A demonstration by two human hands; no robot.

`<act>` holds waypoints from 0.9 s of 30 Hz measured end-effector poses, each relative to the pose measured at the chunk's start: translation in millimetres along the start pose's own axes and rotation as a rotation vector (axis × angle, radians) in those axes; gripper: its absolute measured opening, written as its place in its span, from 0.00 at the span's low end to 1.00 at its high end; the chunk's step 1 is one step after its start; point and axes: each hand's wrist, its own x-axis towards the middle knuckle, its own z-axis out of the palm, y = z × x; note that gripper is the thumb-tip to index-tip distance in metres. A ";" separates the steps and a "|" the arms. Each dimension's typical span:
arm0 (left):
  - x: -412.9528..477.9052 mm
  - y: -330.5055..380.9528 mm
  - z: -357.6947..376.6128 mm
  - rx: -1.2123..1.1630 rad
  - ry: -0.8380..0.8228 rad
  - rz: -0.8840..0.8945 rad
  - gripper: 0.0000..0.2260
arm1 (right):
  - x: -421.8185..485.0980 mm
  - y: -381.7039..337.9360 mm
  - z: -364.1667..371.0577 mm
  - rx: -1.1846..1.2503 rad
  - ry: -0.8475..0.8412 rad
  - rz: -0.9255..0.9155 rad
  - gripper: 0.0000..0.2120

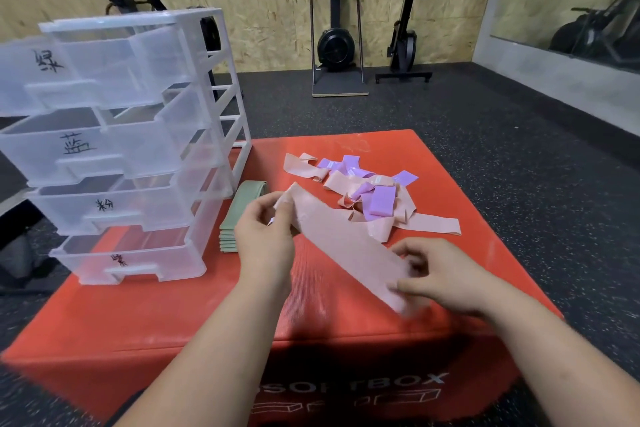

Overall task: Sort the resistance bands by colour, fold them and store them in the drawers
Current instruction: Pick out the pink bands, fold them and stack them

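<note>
A pink resistance band (341, 239) is stretched flat and slanted between my hands above the red box. My left hand (265, 236) pinches its upper left end. My right hand (440, 276) grips its lower right end. Behind it lies a loose heap of pink bands (349, 185) mixed with purple bands (379, 201). A stack of folded green bands (239, 215) lies beside the drawer unit. The clear plastic drawer unit (114, 149) stands at the left with all its drawers pulled out, each with a handwritten label.
Everything sits on a red padded box (166, 319) on dark rubber flooring. Exercise machines (337, 42) stand against the wooden back wall. A mirror runs along the right wall.
</note>
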 end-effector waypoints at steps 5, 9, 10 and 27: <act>15.8 -21.2 -25.2 0.221 0.009 -0.100 0.07 | -5.8 27.2 -39.2 -0.010 0.123 0.121 0.06; 15.0 -46.2 -43.2 0.692 -0.222 -0.177 0.01 | -3.2 57.6 -35.1 -0.134 0.162 0.262 0.07; 13.6 -51.7 -47.4 0.839 -0.298 -0.172 0.02 | -3.0 62.4 -31.6 -0.156 0.152 0.295 0.08; 13.6 -58.9 -60.2 1.083 -0.389 -0.041 0.11 | -11.7 67.9 -41.6 0.205 0.293 0.502 0.15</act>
